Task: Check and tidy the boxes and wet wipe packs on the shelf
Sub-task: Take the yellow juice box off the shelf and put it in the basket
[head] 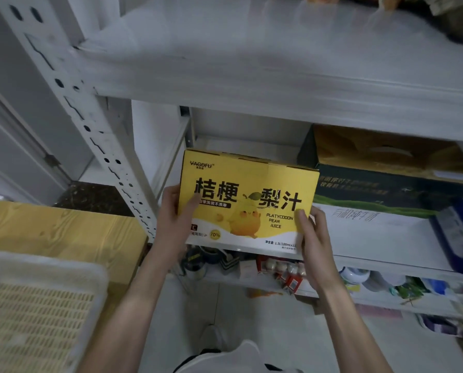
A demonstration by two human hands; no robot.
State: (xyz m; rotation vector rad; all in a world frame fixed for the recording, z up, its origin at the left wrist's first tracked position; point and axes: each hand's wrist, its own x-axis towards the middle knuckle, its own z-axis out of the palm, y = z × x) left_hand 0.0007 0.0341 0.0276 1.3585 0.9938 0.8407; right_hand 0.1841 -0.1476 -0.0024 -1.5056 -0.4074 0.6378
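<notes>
A yellow pear juice box (248,200) with black lettering sits at the front left of the middle shelf (373,238). My left hand (172,214) grips its left side, thumb on the front face. My right hand (312,235) grips its lower right corner, thumb on the front. To the right stands a dark green and gold gift box (386,173). A blue wet wipe pack (459,232) lies at the shelf's right edge, partly cut off by the frame.
The white metal shelf upright (90,125) stands left of the box. An upper shelf board (252,57) overhangs it. Jars, bottles and small packs (278,270) crowd the lower shelf. A yellow wooden table (63,227) with a white slotted basket (36,305) is at left.
</notes>
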